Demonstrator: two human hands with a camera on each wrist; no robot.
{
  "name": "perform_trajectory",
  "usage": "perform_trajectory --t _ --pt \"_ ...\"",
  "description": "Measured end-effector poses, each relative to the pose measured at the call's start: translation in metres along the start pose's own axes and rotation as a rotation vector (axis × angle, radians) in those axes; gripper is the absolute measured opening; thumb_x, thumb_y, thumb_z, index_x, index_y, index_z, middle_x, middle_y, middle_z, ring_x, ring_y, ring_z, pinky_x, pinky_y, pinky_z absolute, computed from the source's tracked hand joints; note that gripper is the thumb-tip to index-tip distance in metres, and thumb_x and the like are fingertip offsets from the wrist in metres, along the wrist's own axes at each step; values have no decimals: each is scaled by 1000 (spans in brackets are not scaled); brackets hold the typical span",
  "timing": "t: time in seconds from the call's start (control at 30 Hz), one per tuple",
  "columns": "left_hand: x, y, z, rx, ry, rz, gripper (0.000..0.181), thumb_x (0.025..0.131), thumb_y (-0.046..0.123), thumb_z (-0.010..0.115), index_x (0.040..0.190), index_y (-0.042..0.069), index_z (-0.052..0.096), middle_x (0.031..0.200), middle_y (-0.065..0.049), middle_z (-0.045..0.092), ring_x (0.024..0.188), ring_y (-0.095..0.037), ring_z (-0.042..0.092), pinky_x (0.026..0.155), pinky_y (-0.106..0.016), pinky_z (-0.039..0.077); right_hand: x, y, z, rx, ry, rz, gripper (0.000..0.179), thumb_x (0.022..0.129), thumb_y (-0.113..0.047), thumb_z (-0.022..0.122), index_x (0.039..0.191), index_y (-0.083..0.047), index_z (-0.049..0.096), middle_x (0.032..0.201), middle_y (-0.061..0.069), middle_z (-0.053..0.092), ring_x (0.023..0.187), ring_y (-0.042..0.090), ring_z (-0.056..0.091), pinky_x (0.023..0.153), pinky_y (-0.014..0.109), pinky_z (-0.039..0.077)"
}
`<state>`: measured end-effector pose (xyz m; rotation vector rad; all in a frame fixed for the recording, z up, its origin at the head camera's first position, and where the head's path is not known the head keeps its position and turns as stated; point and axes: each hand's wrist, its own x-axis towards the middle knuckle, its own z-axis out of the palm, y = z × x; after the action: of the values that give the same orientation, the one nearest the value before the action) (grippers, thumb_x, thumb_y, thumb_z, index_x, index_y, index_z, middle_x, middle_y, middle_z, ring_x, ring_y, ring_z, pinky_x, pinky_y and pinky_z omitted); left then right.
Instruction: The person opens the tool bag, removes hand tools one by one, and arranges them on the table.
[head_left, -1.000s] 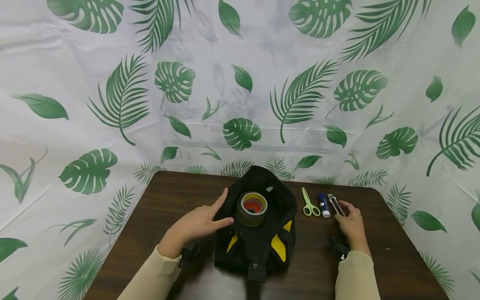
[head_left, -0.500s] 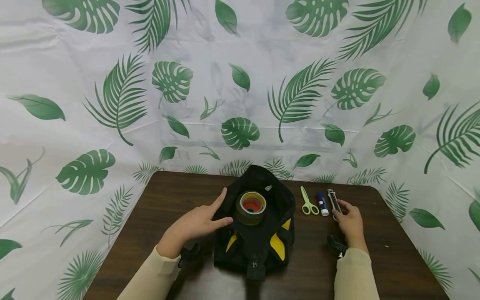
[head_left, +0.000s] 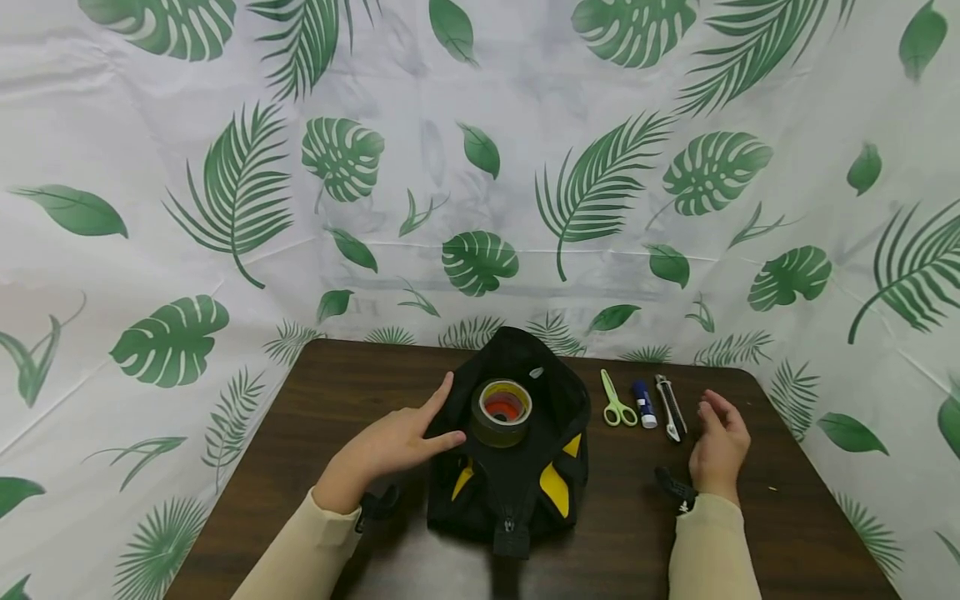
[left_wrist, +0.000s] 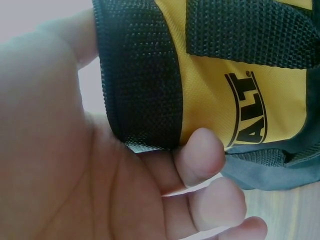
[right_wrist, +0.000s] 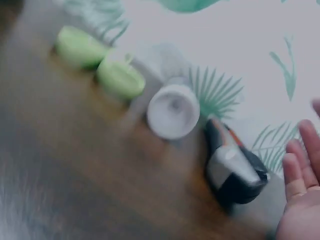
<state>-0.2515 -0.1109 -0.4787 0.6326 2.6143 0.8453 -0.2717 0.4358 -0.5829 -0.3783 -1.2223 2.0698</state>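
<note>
A black and yellow tool bag stands on the table, with a roll of tape at its opening. My left hand holds the bag's left edge; the left wrist view shows the black-trimmed rim between thumb and fingers. My right hand is just right of a utility knife, apart from it, fingers loosely bent and holding nothing. In the right wrist view the utility knife lies to the left of the fingers, blurred.
Left of the knife lie a blue and white glue stick and light green scissors, in a row right of the bag. The brown table meets a leaf-patterned cloth behind it.
My right hand has let go of the utility knife and drawn off to the right. The knife now lies beside the glue stick. My left hand has stayed at the bag.
</note>
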Motion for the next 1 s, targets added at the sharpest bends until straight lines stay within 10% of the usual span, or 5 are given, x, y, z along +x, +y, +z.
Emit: perform_trajectory --t 0.13,0.27,0.6,1.0 --pt "0 0 0 2 2 1 98 100 83 50 173 48 -5 165 -18 54 137 -39 67 113 -62 53 2 -10 -12 765 -75 205 26 110 1 57 133 7 67 112 20 70 109 32 65 111 30 51" --pt "0 0 0 6 2 -1 97 100 84 50 172 50 -6 166 -17 53 137 -39 66 114 -62 52 5 -14 -27 1162 -184 423 30 111 -8 52 129 5 71 116 28 70 114 43 65 120 39 45" --pt "0 -1 0 9 4 1 98 100 84 50 172 50 -7 166 -17 53 138 -39 66 114 -62 52 3 -7 -23 1317 -406 465 45 116 -25 43 137 7 67 127 32 68 124 48 61 116 50 46" --pt "0 -3 0 -7 -2 3 97 100 83 51 172 51 -7 168 -14 50 141 -39 64 117 -61 50 -31 -17 61 1159 -792 497 57 120 -29 23 146 9 56 138 31 59 135 46 53 121 51 41"
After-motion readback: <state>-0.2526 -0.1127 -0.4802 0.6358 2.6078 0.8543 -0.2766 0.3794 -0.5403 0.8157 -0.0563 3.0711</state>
